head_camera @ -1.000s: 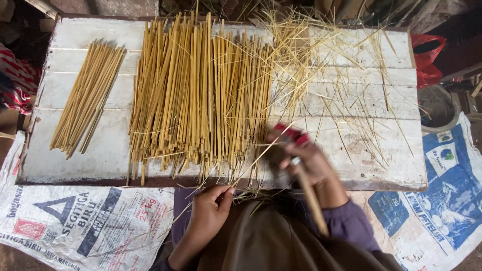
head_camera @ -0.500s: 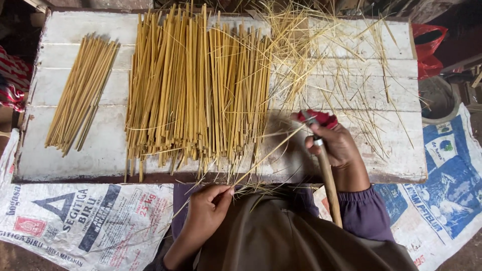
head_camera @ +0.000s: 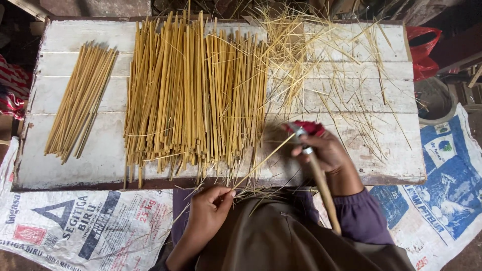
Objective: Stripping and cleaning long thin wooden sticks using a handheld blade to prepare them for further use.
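Now the right hand (head_camera: 326, 153) sits a little lower and further left than half a second ago, back toward the big pile, and it is slightly blurred. It is closed in a fist around a knife (head_camera: 315, 165) with a long pale wooden handle that runs down past the purple sleeve; the fingers carry red wrapping near the blade. The blade meets a thin bamboo strip (head_camera: 261, 163), which slants from there down to the left hand (head_camera: 211, 208). The left hand has hardly shifted: its thumb and fingers are pinched narrowly on the strip's lower end, just below the near edge of the white board (head_camera: 351, 173).

Beyond the hands, the large pile of yellow strips (head_camera: 196, 95) lies across the middle of the board, a smaller neat bundle (head_camera: 80, 103) well apart on the left, and loose fine shavings (head_camera: 331, 70) spread on the right. Printed sacks (head_camera: 75, 221) cover the ground beside the lap.
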